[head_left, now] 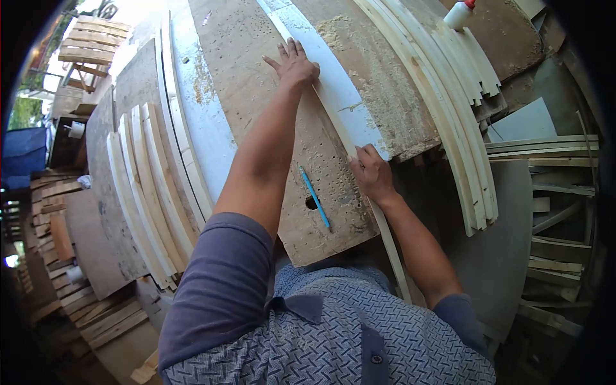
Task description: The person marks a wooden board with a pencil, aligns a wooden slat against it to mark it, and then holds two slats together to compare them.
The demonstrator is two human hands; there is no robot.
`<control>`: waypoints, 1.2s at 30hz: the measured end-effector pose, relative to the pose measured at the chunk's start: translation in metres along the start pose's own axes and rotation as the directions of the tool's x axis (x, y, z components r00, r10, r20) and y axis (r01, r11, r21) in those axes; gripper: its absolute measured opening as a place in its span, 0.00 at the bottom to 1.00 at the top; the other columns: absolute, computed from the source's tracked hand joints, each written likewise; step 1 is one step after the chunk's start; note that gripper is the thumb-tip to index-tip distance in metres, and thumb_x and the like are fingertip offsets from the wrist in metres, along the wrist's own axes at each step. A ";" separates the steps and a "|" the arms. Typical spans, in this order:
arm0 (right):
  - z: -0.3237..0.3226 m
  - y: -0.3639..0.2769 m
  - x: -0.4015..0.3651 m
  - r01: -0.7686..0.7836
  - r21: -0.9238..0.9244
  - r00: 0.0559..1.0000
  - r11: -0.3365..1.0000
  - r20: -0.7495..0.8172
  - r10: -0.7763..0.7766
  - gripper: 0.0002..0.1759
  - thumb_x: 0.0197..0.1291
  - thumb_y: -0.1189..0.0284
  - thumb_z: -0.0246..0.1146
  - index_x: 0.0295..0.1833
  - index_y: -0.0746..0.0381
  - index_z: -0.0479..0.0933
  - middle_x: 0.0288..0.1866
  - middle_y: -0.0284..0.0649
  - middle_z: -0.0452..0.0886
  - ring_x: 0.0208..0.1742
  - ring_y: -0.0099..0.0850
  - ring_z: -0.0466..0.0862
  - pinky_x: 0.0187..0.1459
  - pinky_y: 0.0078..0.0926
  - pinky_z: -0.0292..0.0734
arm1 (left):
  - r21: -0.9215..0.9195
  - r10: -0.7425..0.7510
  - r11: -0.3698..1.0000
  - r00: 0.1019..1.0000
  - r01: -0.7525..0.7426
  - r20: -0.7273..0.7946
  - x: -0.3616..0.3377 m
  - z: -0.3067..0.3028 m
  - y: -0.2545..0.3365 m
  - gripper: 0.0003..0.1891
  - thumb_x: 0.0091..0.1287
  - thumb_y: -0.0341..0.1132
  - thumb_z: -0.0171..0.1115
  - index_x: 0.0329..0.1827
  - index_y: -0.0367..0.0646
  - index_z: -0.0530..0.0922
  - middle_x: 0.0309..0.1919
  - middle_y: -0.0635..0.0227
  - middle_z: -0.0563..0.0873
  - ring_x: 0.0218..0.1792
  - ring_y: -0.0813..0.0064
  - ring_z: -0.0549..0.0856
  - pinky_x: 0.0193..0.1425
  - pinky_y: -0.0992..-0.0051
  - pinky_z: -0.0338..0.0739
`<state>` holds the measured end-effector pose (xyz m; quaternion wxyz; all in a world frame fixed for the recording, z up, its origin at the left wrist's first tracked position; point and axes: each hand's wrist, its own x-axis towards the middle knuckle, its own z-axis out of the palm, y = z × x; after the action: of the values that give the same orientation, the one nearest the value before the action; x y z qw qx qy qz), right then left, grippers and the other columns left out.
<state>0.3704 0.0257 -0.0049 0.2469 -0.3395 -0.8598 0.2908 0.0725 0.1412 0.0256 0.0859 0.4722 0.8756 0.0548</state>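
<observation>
A long, thin wooden strip [333,118] runs lengthwise over the workbench [256,115], along the edge of a white-painted band [350,102]. My left hand [296,66] lies on it farther up, with the fingers spread out. Nearer my body, my right hand [373,172] has its fingers closed around the strip at the bench's right side. Below that hand the strip's end hangs past the bench toward my waist. A teal pencil [314,197] rests on the wood between my arms, partly across a dark hole.
Several long wooden slats [443,96] lie to the right, with a white bottle with a red cap [459,14] beyond. More slats [151,186] are at the left. Stacked timber [558,256] stands low at the right, and a slatted wooden piece [93,42] at the far left.
</observation>
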 end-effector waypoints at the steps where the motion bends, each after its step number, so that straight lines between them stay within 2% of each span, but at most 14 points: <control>1: 0.002 -0.001 0.011 -0.004 -0.005 1.000 1.000 0.001 0.004 0.19 0.68 0.64 0.60 0.53 0.69 0.79 0.44 0.49 0.79 0.38 0.52 0.84 0.39 0.44 0.80 | 0.051 0.010 0.999 1.000 -0.009 -0.030 0.006 0.001 -0.003 0.43 0.68 0.50 0.47 0.83 0.42 0.45 0.84 0.64 0.42 0.83 0.55 0.38 0.72 0.27 0.19; 5: 0.010 -0.004 0.049 -0.070 -0.009 0.996 0.997 0.053 0.071 0.21 0.69 0.61 0.58 0.53 0.68 0.80 0.46 0.49 0.79 0.42 0.53 0.84 0.44 0.46 0.80 | 0.078 0.037 0.996 0.999 -0.038 0.012 0.012 -0.004 -0.010 0.40 0.74 0.53 0.43 0.83 0.43 0.45 0.83 0.61 0.43 0.82 0.53 0.40 0.74 0.27 0.26; 8: 0.018 -0.004 0.076 -0.089 -0.017 0.993 0.996 0.072 0.090 0.21 0.68 0.59 0.57 0.52 0.66 0.81 0.47 0.50 0.80 0.45 0.53 0.83 0.47 0.48 0.79 | -0.026 0.083 0.996 0.997 -0.083 -0.001 -0.031 -0.005 -0.017 0.38 0.75 0.52 0.43 0.81 0.40 0.49 0.82 0.57 0.48 0.82 0.52 0.43 0.74 0.26 0.29; 10: 0.022 -0.004 0.093 -0.101 -0.025 0.991 0.995 0.080 0.103 0.21 0.68 0.58 0.57 0.51 0.65 0.81 0.47 0.50 0.80 0.46 0.54 0.83 0.48 0.48 0.79 | -0.116 0.061 0.989 0.974 -0.088 -0.217 -0.084 0.008 -0.024 0.35 0.75 0.50 0.44 0.79 0.35 0.55 0.81 0.53 0.50 0.82 0.50 0.44 0.74 0.28 0.31; 12: 0.026 -0.005 0.111 -0.114 -0.072 0.986 0.991 0.115 0.121 0.20 0.68 0.57 0.57 0.48 0.64 0.81 0.48 0.51 0.80 0.46 0.53 0.83 0.49 0.48 0.78 | -0.050 0.087 0.994 0.969 -0.101 -0.233 -0.157 0.026 -0.014 0.37 0.72 0.50 0.51 0.78 0.35 0.56 0.81 0.51 0.53 0.81 0.49 0.46 0.75 0.30 0.36; 16: 0.038 -0.002 0.141 -0.104 -0.078 0.987 0.991 0.111 0.113 0.21 0.68 0.56 0.56 0.46 0.64 0.81 0.48 0.51 0.80 0.48 0.53 0.83 0.50 0.49 0.78 | -0.161 0.241 0.956 0.970 -0.244 -0.039 -0.281 0.039 0.032 0.42 0.71 0.53 0.52 0.79 0.34 0.52 0.81 0.52 0.50 0.82 0.50 0.44 0.76 0.32 0.33; 19: 0.042 -0.004 0.158 -0.127 -0.113 0.979 0.985 0.146 0.143 0.22 0.69 0.55 0.55 0.47 0.64 0.82 0.50 0.51 0.80 0.51 0.53 0.83 0.54 0.48 0.78 | -0.193 0.367 0.911 0.930 -0.365 -0.029 -0.299 0.039 0.057 0.44 0.71 0.57 0.51 0.80 0.34 0.50 0.82 0.54 0.48 0.82 0.51 0.44 0.76 0.31 0.31; 25: 0.048 -0.007 0.187 -0.164 -0.193 0.956 0.967 0.210 0.204 0.25 0.70 0.53 0.54 0.53 0.64 0.82 0.55 0.51 0.80 0.56 0.51 0.82 0.59 0.45 0.76 | -0.105 0.326 0.937 0.942 -0.333 -0.075 -0.273 0.050 0.060 0.46 0.71 0.61 0.49 0.81 0.35 0.48 0.82 0.57 0.47 0.82 0.52 0.44 0.73 0.28 0.29; 28: 0.047 -0.007 0.191 -0.178 -0.138 0.959 0.974 0.195 0.203 0.27 0.71 0.52 0.53 0.56 0.64 0.81 0.55 0.51 0.80 0.56 0.50 0.82 0.59 0.45 0.76 | -0.068 0.331 0.939 0.940 -0.337 -0.080 -0.269 0.051 0.057 0.46 0.70 0.61 0.49 0.81 0.36 0.48 0.82 0.58 0.48 0.82 0.52 0.43 0.73 0.28 0.28; 29: 0.043 -0.003 0.184 -0.180 -0.138 0.959 0.974 0.194 0.205 0.27 0.71 0.52 0.53 0.56 0.64 0.81 0.55 0.51 0.80 0.56 0.50 0.82 0.59 0.45 0.76 | -0.068 0.333 0.939 0.940 -0.338 -0.079 -0.266 0.051 0.056 0.46 0.70 0.61 0.49 0.81 0.36 0.48 0.82 0.58 0.48 0.82 0.52 0.43 0.73 0.28 0.28; 31: 0.018 0.002 0.151 -0.125 0.165 0.991 0.978 -0.031 0.132 0.26 0.70 0.53 0.56 0.59 0.64 0.79 0.54 0.53 0.80 0.56 0.49 0.82 0.57 0.42 0.76 | -0.074 0.328 0.939 0.941 -0.335 -0.083 -0.261 0.051 0.054 0.46 0.70 0.61 0.50 0.82 0.38 0.48 0.83 0.59 0.47 0.82 0.53 0.41 0.73 0.28 0.26; 33: -0.018 0.016 0.092 0.004 0.202 0.997 0.979 -0.077 0.012 0.25 0.69 0.55 0.60 0.59 0.65 0.79 0.49 0.52 0.81 0.49 0.46 0.83 0.51 0.39 0.77 | -0.060 0.329 0.940 0.940 -0.335 -0.090 -0.258 0.051 0.051 0.46 0.70 0.61 0.49 0.82 0.38 0.47 0.83 0.59 0.47 0.83 0.54 0.40 0.74 0.28 0.25; 35: -0.056 0.016 0.016 -0.073 0.164 0.992 0.984 0.110 0.055 0.24 0.67 0.58 0.63 0.59 0.66 0.79 0.41 0.47 0.81 0.34 0.37 0.79 0.41 0.35 0.76 | -0.047 0.324 0.943 0.942 -0.328 -0.084 -0.253 0.053 0.049 0.46 0.71 0.62 0.47 0.82 0.39 0.46 0.83 0.61 0.45 0.83 0.57 0.36 0.74 0.29 0.23; 36: -0.070 0.014 -0.022 -0.107 0.192 0.977 0.976 0.201 0.068 0.24 0.66 0.59 0.65 0.58 0.67 0.79 0.39 0.45 0.80 0.33 0.34 0.78 0.39 0.32 0.76 | -0.048 0.319 0.945 0.944 -0.324 -0.090 -0.251 0.054 0.049 0.46 0.71 0.62 0.47 0.82 0.39 0.46 0.83 0.61 0.45 0.83 0.57 0.36 0.74 0.29 0.23</control>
<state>0.4343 0.0410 0.0303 0.1821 -0.3206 -0.8299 0.4187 0.2586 -0.0412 0.0059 0.0552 0.6031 0.7875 0.1144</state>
